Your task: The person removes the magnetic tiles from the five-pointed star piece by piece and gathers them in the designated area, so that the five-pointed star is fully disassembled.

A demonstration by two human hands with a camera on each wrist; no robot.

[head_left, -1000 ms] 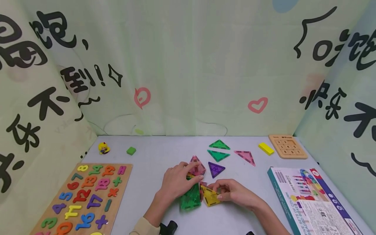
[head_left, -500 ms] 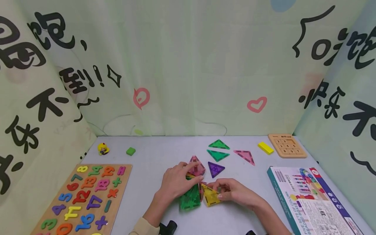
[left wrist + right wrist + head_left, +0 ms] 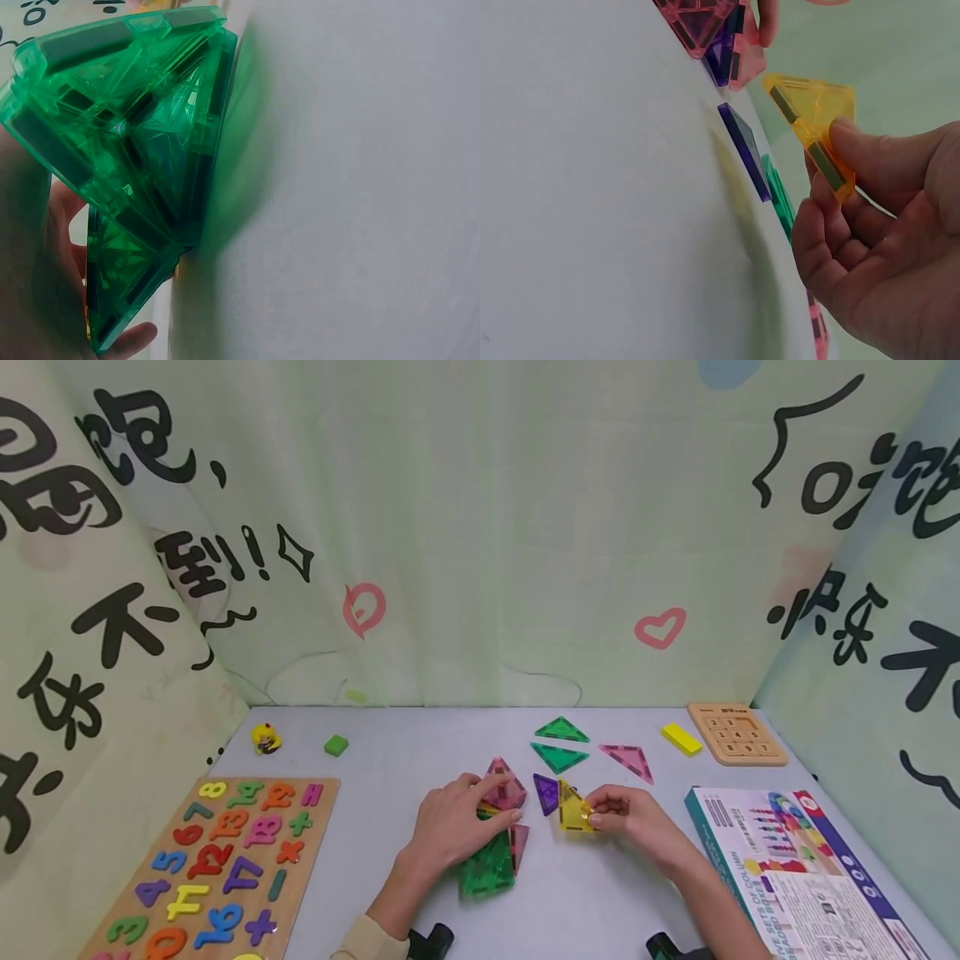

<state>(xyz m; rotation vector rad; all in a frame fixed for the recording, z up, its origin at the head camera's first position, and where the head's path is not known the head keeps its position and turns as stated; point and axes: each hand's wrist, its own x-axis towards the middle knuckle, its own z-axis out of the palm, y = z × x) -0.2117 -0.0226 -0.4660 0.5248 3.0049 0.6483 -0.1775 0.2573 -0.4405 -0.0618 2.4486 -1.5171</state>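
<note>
My left hand (image 3: 450, 827) holds a built structure of magnetic tiles, thumb and fingers spread over its sides. Green tiles (image 3: 486, 870) form its near end and pink tiles (image 3: 506, 787) its far end; the hand hides much of the middle. The left wrist view shows the green triangular tiles (image 3: 112, 127) large, with fingers behind them. Between thumb and fingers, my right hand (image 3: 637, 822) pinches a yellow triangular magnetic tile (image 3: 576, 812). This tile is raised off the table in the right wrist view and partly overlaps a flat purple triangle (image 3: 546, 792) in the head view.
Two green triangles (image 3: 559, 758) and a pink triangle (image 3: 628, 762) lie farther back. Around them are a yellow block (image 3: 681, 739), a wooden number board (image 3: 737, 735) and a printed box (image 3: 810, 877). A letter-and-number board (image 3: 315, 852), green block (image 3: 336, 745) and small figure (image 3: 266, 738) sit left.
My right hand has carried the yellow tile away from the structure's right side, back and to the right, to the purple triangle. The left hand keeps its place on the structure.
</note>
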